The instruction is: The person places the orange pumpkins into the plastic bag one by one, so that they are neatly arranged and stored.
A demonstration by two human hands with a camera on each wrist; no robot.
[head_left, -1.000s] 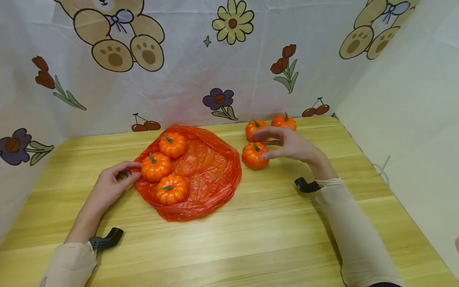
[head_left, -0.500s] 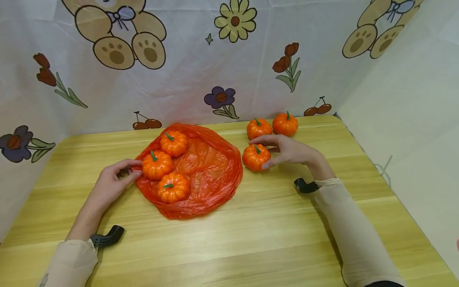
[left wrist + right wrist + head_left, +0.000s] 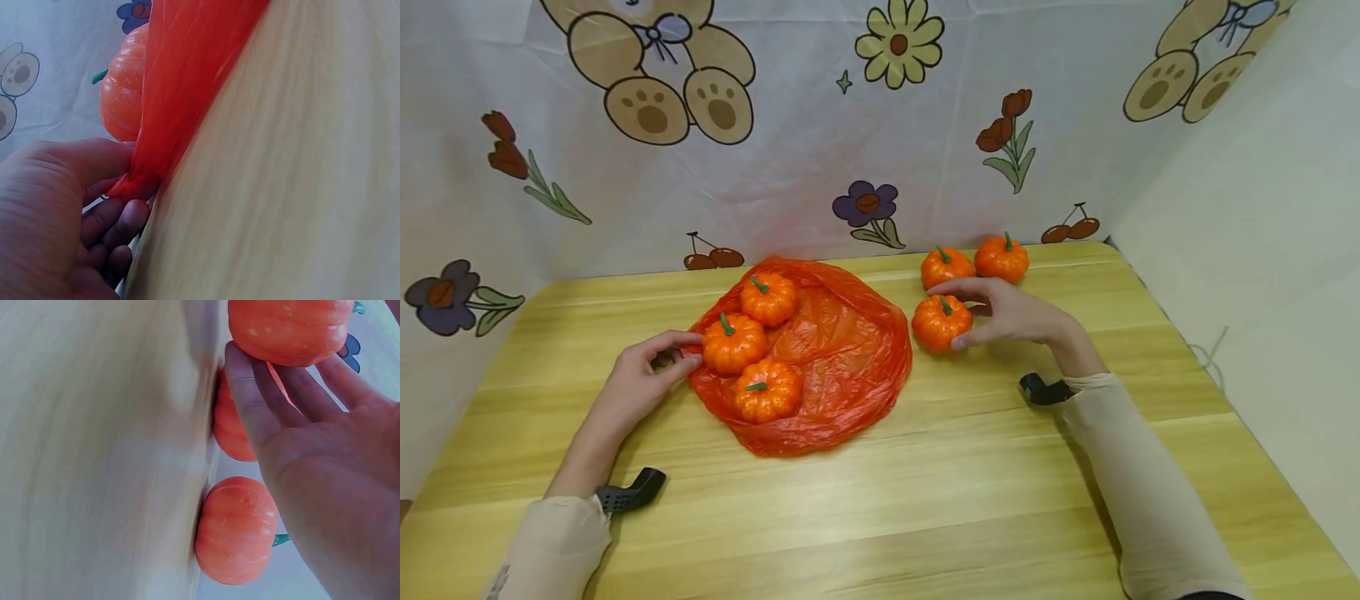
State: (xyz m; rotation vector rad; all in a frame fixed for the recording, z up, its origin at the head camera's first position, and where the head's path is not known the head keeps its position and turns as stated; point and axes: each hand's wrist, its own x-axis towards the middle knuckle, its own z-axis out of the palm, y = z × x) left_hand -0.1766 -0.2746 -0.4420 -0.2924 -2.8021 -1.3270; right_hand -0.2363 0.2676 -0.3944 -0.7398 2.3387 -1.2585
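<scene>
An orange-red plastic bag (image 3: 850, 358) lies spread on the table with three small orange pumpkins on its left part, one of them a pumpkin (image 3: 734, 343) nearest the left hand. The left hand (image 3: 638, 382) pinches the bag's left edge; in the left wrist view the thumb and fingers of the left hand (image 3: 81, 206) hold the red film (image 3: 187, 81). Right of the bag, the right hand (image 3: 1018, 315) curls its thumb and fingers round a pumpkin (image 3: 940, 325). That pumpkin (image 3: 287, 328) shows against the fingers in the right wrist view.
Two more pumpkins, one at the left (image 3: 946, 268) and one at the right (image 3: 1002, 259), stand at the table's back edge, just behind the right hand. A patterned cloth (image 3: 790, 125) hangs behind the wooden table (image 3: 880, 525).
The right hand has come down from above the near pumpkin and closed round it; the pumpkin appears slightly raised. The left hand keeps its hold on the bag's edge.
</scene>
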